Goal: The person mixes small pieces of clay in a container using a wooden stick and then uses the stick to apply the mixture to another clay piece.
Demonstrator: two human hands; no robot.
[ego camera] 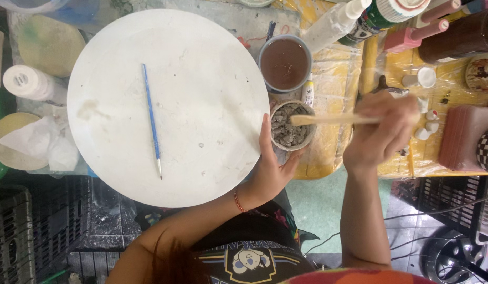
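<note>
Your left hand (270, 168) cups the small cup (292, 126) of grey lumps beside the round white board (167, 105); right hand (380, 131) closed on wooden stick (333, 120), tip inside; stirring step; next move needs steady cup.

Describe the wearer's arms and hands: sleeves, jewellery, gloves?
Both forearms are bare, no sleeves in view, and no gloves. The left hand has a thin red beaded bracelet at the wrist. The right hand shows no bracelet or watch. No rings are discernible on either.
</note>
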